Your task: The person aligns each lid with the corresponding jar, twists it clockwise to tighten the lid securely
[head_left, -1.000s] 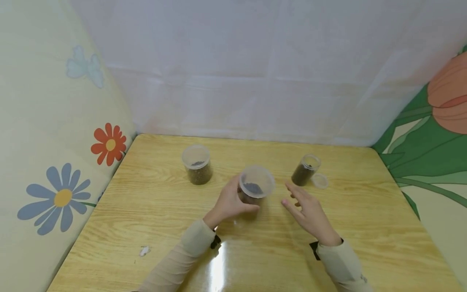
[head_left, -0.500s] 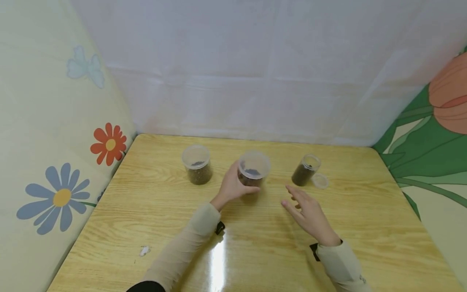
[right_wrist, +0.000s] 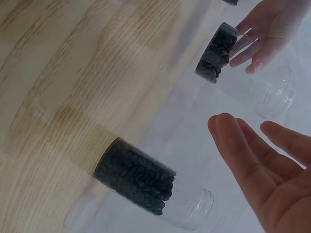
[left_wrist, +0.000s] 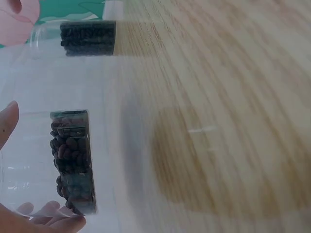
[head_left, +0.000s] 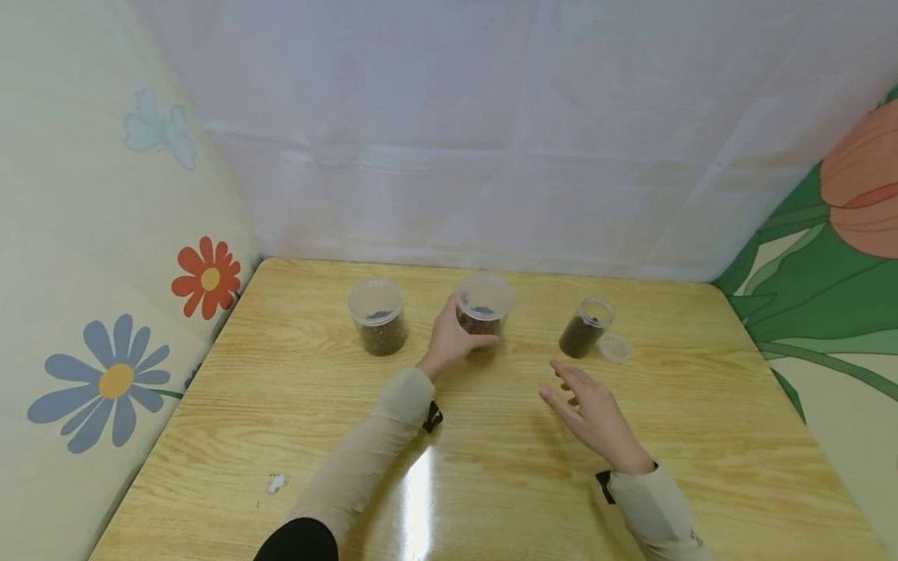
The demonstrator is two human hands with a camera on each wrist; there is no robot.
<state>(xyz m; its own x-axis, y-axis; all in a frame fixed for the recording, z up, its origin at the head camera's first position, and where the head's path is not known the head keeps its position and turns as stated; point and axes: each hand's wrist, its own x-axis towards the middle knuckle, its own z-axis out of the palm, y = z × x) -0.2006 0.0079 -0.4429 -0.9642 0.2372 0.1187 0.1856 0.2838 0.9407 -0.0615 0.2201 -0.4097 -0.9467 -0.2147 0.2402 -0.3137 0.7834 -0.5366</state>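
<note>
A wide clear plastic jar (head_left: 484, 315), with dark beans in its lower part, is in my left hand (head_left: 452, 341), whose fingers and thumb curve round its side. In the left wrist view the base of this jar (left_wrist: 73, 160) appears a little above the tabletop. My right hand (head_left: 596, 417) holds nothing; its fingers are loosely extended. Just beyond that hand stands a narrow clear jar (head_left: 581, 333), more than half full of dark beans, with a round clear lid (head_left: 614, 348) lying beside it. Another wide jar (head_left: 382, 335) with dark contents stands on the left.
All this is on a wood-grain table (head_left: 491, 483). A pale cloth wall (head_left: 449, 171) rises behind it, and flower-printed panels flank both sides. A small white mark (head_left: 277, 483) shows on the table near the left front.
My left hand has carried the wide jar away from me toward the back of the table, roughly in line with the other jars. My right hand has stayed almost still.
</note>
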